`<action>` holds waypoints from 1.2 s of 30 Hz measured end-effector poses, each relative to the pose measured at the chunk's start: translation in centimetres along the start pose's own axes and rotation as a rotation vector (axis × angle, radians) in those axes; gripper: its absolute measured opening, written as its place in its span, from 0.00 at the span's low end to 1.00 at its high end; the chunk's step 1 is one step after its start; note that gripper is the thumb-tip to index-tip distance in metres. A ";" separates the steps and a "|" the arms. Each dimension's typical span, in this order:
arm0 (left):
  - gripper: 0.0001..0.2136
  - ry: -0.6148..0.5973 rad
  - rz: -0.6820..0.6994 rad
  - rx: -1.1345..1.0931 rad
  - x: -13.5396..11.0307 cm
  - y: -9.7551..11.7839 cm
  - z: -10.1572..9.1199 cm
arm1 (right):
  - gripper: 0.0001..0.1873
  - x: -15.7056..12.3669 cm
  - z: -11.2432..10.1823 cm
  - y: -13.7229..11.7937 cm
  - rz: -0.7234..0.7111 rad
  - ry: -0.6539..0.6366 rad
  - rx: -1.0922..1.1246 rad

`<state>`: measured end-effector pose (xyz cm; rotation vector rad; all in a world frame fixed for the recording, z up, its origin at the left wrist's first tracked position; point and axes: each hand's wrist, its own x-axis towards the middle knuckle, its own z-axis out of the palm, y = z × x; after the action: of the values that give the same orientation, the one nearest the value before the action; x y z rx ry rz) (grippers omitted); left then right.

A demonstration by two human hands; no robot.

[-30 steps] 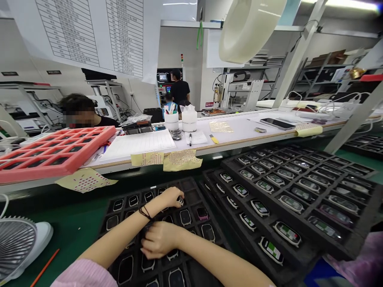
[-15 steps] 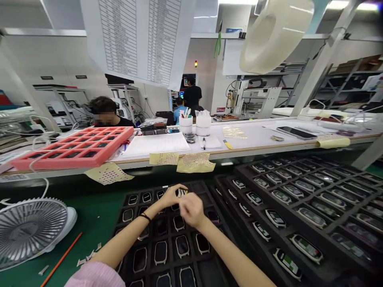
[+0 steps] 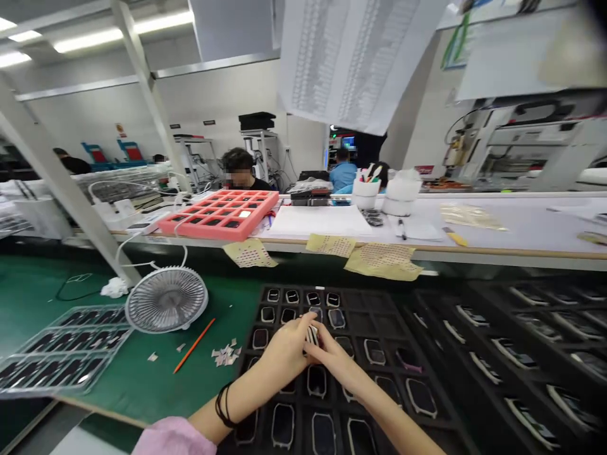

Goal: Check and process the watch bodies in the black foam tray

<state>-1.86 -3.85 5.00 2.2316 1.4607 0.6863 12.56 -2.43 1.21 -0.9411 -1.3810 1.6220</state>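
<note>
My left hand (image 3: 284, 351) and my right hand (image 3: 334, 357) meet above a black tray (image 3: 379, 316) of watch cases. Between their fingertips they pinch one small watch case (image 3: 312, 335) with a pale rim. The left wrist wears black bands, and a pink sleeve shows at the bottom edge. Below the hands, several watch cases lie in the tray's pockets, some dark, some pale-rimmed. Both hands are closed on the held case, just above the tray's middle rows.
More black trays (image 3: 521, 341) of watches lie to the right. A small white fan (image 3: 167, 299), an orange pencil (image 3: 194, 345) and paper scraps (image 3: 226, 355) sit on the green mat, with a clear tray (image 3: 57, 347) far left. A pink tray (image 3: 220, 213) rests on the raised shelf; a person sits behind it.
The view has swung left and down, bringing the fan and clear tray into sight. My hands stay together on the watch case and have drawn closer to me over the tray.
</note>
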 end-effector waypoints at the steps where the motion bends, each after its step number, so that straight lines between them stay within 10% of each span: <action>1: 0.33 -0.026 0.000 0.043 -0.9 0.0 0.1 | 0.25 -0.5 0.9 0.2 -0.007 0.010 0.011; 7: 0.37 -0.109 0.029 0.137 -5.3 -0.3 0.1 | 0.20 -1.8 5.7 2.0 -0.033 0.185 0.148; 11: 0.40 -0.107 0.069 -0.064 -7.1 -3.0 -3.9 | 0.19 -2.2 7.5 1.7 0.148 0.186 0.370; 16: 0.09 -0.035 -0.188 0.133 -8.4 -11.0 -7.7 | 0.20 -2.4 7.9 1.2 0.278 0.111 0.728; 21: 0.06 -0.080 -0.224 0.172 -8.7 -15.4 -5.5 | 0.22 -2.0 9.0 1.8 0.310 0.079 0.788; 36: 0.07 -0.057 -0.221 0.086 -7.3 -16.3 -4.8 | 0.22 -1.4 9.9 0.5 0.224 0.086 0.776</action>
<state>-19.09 -4.08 -1.62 2.0893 1.7044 0.4940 4.13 -7.77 2.04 -0.6852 -0.4984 2.0240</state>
